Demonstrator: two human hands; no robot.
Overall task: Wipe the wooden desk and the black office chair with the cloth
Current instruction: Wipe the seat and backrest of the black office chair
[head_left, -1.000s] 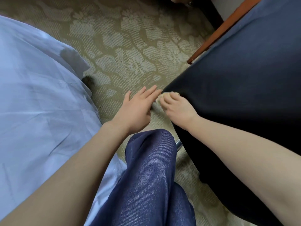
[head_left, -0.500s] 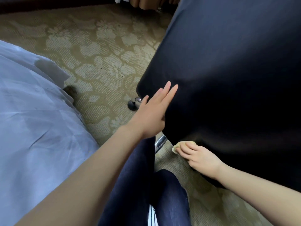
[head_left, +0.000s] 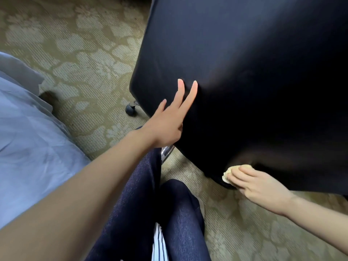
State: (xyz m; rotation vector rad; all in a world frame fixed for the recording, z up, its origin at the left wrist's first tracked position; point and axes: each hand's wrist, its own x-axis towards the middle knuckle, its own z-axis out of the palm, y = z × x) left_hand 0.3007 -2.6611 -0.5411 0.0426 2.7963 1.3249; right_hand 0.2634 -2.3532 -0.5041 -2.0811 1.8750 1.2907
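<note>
- Head view: the left hand is open, its fingers straight and spread a little, laid flat against the dark back of the black office chair near its left edge.
- The right hand lies with its fingers nearly straight over the cloth, pressing it to the chair's lower edge; the thumb is hidden, so a pinch cannot be ruled out.
- The cloth is a small pale yellow wad, showing just past the fingertips, at the bottom rim of the chair.
- Below the chair's left edge, a chrome leg and a dark caster stand on the carpet, which is olive with a pale floral pattern.
- Between the two forearms, the person's legs are in dark blue denim.
- Pale bed sheet fills the left side.
</note>
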